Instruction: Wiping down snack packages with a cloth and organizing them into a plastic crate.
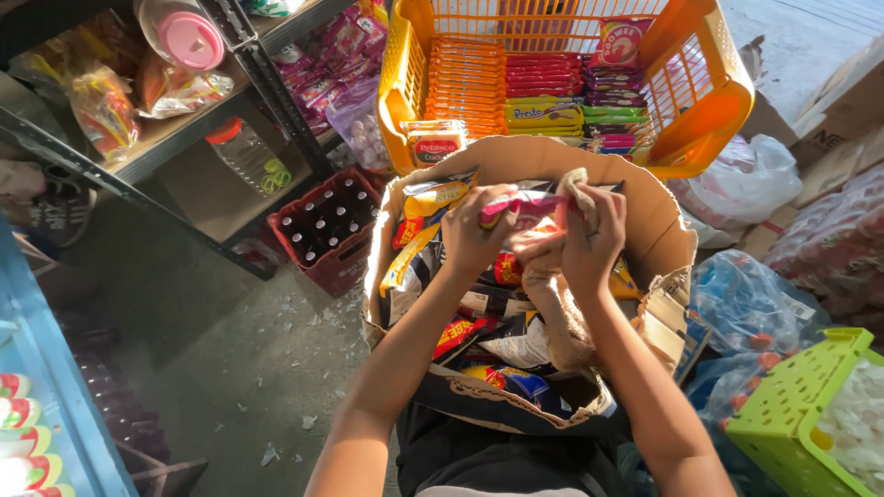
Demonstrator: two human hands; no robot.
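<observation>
Both hands are raised over an open brown cardboard box [663,230] full of snack packets. My left hand [474,230] and my right hand [580,239] together grip a small pink snack packet [529,207], one hand at each end. A strip of pale wrapping hangs down from under my right hand. Beyond the box stands an orange and yellow plastic basket [718,92] with rows of flat orange, red and purple biscuit packs inside.
A dark red crate of bottles [327,225] sits on the grey floor to the left. Metal shelving [193,129] holds bagged snacks. A lime green basket [792,405], wrapped water bottles [746,308] and cardboard boxes crowd the right side.
</observation>
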